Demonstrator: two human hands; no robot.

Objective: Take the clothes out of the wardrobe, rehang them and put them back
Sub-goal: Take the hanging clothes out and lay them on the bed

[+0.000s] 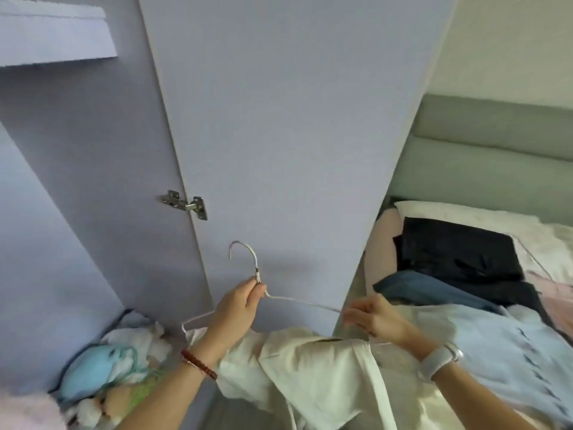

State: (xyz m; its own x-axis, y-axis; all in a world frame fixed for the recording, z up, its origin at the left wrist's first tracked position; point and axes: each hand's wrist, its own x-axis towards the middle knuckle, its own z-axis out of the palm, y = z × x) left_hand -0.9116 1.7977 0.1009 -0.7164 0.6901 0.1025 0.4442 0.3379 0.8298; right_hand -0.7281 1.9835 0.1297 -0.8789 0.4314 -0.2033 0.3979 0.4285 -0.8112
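Where hanger (279,297) rises — door (294,135), perhaps touching.

No legible text or labels

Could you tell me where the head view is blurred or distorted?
Head view: the right hand is motion-blurred, the left hand on the hanger sharper; the wardrobe door edges slant from wide-angle distortion; light is soft, without glare.

The hanger (297,301) sits between my hands, before the wardrobe door (285,135); a garment (310,367) hangs under it; folded clothes (459,252) lie on the bed (496,336) at right; soft toys (114,361) lie inside the wardrobe at left
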